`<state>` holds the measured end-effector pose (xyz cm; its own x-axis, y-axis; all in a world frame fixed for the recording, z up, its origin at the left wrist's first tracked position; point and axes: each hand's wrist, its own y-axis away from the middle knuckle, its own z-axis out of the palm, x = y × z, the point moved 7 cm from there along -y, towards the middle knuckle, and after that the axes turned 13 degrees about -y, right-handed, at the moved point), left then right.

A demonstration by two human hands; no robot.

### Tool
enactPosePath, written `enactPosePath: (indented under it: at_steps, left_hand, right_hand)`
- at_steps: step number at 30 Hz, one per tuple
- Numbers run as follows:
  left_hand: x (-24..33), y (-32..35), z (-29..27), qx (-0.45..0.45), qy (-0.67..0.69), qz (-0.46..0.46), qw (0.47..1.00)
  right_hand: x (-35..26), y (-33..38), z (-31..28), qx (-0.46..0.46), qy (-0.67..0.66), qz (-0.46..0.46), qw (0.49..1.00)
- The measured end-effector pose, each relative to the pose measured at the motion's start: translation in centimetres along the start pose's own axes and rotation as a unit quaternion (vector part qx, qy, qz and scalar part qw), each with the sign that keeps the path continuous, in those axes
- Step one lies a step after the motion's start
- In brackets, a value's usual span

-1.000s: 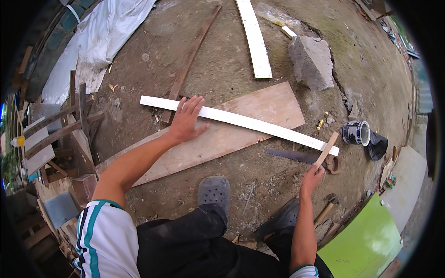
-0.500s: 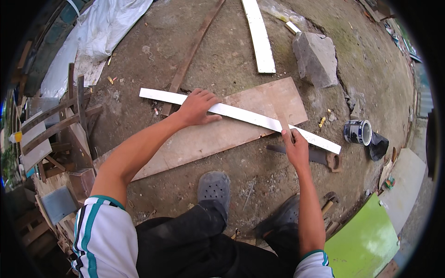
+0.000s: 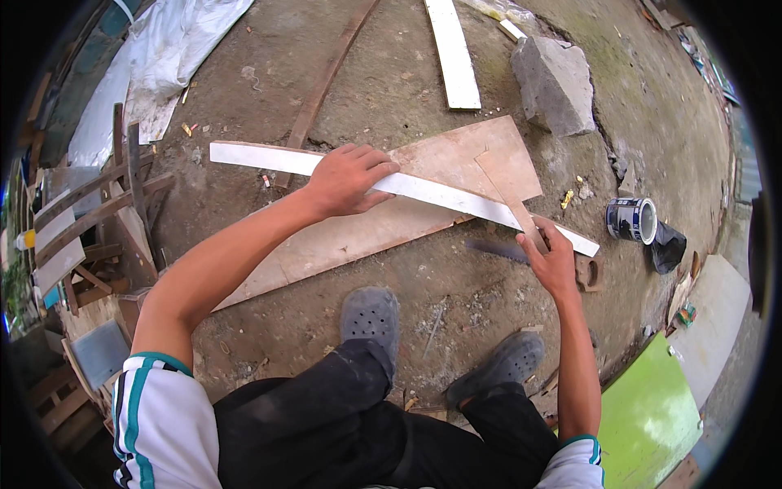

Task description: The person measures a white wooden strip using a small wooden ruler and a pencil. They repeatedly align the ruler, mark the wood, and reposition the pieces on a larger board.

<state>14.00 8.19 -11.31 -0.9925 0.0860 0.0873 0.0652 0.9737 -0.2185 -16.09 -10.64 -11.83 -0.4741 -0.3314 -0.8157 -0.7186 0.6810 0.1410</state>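
A long white-painted wooden strip (image 3: 444, 194) lies slantwise over a wide tan board (image 3: 326, 248) on the ground. My left hand (image 3: 350, 179) is wrapped over the strip left of its middle, fingers on the far side and thumb on the near side. In my right hand (image 3: 550, 257) is the near end of a short flat tan wooden piece (image 3: 505, 187), pinched by thumb and fingers. That piece crosses the white strip towards its right end. A handsaw (image 3: 588, 275) lies on the ground just beyond my right hand, its blade partly hidden.
Beyond the board lie a brown wooden strip (image 3: 326, 85), another white strip (image 3: 453, 57) and a grey stone block (image 3: 554, 85). A paint can (image 3: 630, 220) lies at the right, above a green panel (image 3: 643, 424). Scrap wood (image 3: 134, 191) and white sheeting (image 3: 175, 57) are at the left.
The white strip has turned slightly on its side, showing its brown far edge, and its left end has shifted left. My right hand and the tan piece have moved right along it.
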Motion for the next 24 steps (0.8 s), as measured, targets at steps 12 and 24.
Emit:
enactPosePath:
  at_steps: [12,24]
  left_hand:
    - [0.9,0.4,1.5,-0.043,0.057,0.054,0.996]
    - [1.3,-0.1,5.6,-0.162,0.061,0.022,0.985]
  right_hand:
    - [-1.3,0.6,-0.5,-0.075,0.048,-0.05,0.995]
    - [4.3,1.4,-0.4,-0.02,-0.029,-0.01,0.999]
